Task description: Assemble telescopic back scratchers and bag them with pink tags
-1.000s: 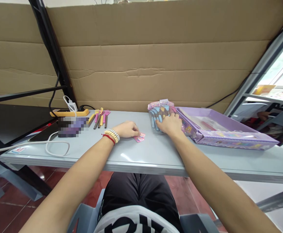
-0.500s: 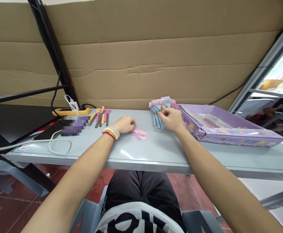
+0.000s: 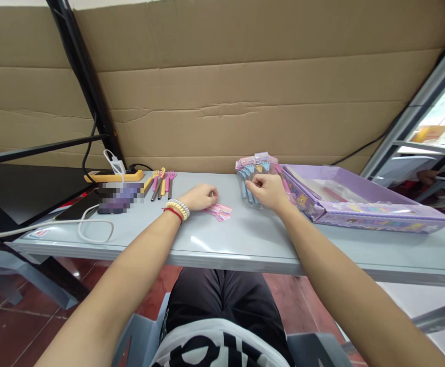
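My left hand (image 3: 199, 197), with several bracelets at the wrist, rests low over the table. Its fingers are curled in beside pink printed cards (image 3: 222, 212) that lie fanned on the surface; whatever they pinch is too small to make out. My right hand (image 3: 270, 190) is closed, thumb against fingers, in front of a clear plastic pack (image 3: 244, 188) with light blue fork-shaped pieces inside. The hand covers part of the pack, and I cannot see what is between the fingertips. Several small forks (image 3: 171, 184) with pink, yellow and dark parts lie left of my left hand.
A purple tray-like box (image 3: 375, 216) stands at the right. On the left are a yellow power strip (image 3: 117, 176), a white cable (image 3: 111, 229) and a partly pixelated dark object (image 3: 121, 200). Cardboard (image 3: 245, 86) lines the back of the grey table (image 3: 237, 239).
My left hand has shifted slightly right and its fingertips have moved a little. The right thumb has moved slightly left across the pack. The cards and box stay put.
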Action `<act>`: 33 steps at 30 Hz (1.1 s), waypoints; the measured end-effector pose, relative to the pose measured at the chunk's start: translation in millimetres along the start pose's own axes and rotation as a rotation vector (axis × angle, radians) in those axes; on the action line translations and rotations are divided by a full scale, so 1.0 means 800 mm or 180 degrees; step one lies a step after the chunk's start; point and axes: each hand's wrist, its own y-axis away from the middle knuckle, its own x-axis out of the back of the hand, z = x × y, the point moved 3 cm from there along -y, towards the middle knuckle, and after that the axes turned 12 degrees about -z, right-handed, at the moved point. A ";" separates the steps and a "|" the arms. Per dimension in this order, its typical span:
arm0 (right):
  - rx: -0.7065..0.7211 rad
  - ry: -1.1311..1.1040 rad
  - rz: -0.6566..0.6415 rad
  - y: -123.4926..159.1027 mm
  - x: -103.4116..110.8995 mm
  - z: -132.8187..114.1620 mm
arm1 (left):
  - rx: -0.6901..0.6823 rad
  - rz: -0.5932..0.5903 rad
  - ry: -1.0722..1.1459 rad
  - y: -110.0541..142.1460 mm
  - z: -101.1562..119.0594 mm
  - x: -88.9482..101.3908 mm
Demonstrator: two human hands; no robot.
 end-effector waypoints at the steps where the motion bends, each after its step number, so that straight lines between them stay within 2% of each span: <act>1: 0.0003 0.0003 -0.0013 0.000 0.000 0.000 | 0.0059 0.0093 -0.0075 0.001 -0.001 0.003; 5: 0.0046 0.0013 -0.0058 -0.001 -0.001 0.000 | 0.0394 0.0425 -0.0452 0.002 -0.012 0.010; 7: 0.0092 0.0018 -0.0089 -0.001 -0.001 -0.001 | 0.0572 0.0458 -0.0569 0.001 -0.019 0.010; 14: 0.0170 0.0019 -0.0257 0.000 -0.004 -0.002 | 0.0637 0.0028 -0.0662 -0.007 -0.024 -0.001; 18: 0.0220 0.0047 -0.0292 0.000 -0.006 -0.001 | 0.0714 0.0079 -0.0674 -0.006 -0.024 0.001; 22: 0.0238 0.0077 -0.0342 -0.001 -0.006 -0.001 | 0.1107 0.0586 -0.0649 -0.001 -0.033 0.015; 28: 0.0198 0.0065 -0.0405 0.000 -0.007 -0.002 | 0.2447 0.1766 -0.0573 0.025 -0.066 0.045; 33: 0.0180 -0.0001 -0.0480 0.001 -0.007 -0.003 | 0.3014 0.2068 -0.0672 0.039 -0.090 0.047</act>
